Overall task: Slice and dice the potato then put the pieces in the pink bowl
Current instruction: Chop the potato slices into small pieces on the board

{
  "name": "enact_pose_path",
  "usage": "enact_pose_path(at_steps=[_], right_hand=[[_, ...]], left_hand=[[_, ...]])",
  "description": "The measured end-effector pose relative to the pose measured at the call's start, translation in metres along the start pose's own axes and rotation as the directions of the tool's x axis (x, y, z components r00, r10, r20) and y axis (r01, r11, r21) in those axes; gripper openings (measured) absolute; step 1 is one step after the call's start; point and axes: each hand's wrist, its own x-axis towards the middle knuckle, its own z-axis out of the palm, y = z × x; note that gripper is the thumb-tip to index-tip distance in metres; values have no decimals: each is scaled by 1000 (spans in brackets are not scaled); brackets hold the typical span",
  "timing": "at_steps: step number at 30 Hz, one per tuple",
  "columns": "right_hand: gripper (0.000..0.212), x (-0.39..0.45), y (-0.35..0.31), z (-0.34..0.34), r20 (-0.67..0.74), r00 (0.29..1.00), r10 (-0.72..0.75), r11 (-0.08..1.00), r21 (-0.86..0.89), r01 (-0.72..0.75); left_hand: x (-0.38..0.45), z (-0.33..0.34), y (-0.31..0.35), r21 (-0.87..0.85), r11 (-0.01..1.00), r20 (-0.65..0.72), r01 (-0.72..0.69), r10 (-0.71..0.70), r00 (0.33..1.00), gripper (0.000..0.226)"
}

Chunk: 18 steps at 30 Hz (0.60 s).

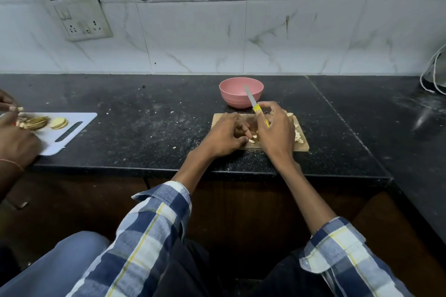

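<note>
Head view, right hand gripping knife — blade tip toward pink bowl

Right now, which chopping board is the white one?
The white plastic board at the far left, holding round potato slices. The other, under the knife, is wooden board.

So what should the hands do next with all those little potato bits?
Probably gather the potato pieces on the wooden board and move them into the pink bowl. The left hand already touches some, the right hand holds the knife.
</note>
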Motion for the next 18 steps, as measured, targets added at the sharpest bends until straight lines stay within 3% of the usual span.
enact_pose_path(at_steps=[6, 11, 18], right_hand=[[17, 4, 17, 13, 6, 1000, -23, 999, 35, 23], [17, 5, 21, 14, 6, 999, -32, 999, 25, 32], [16, 2, 25, 13, 2, 999, -39, 998, 44, 39]], left_hand=[[-7, -2, -1, -34, 997, -56, -65, 63, 996, 19], [-11, -2, 2, -66, 996, 17, -65, 67, 998, 22], [-13, 2, 6, -75, 997, 15, -10, 11, 1000, 18]])
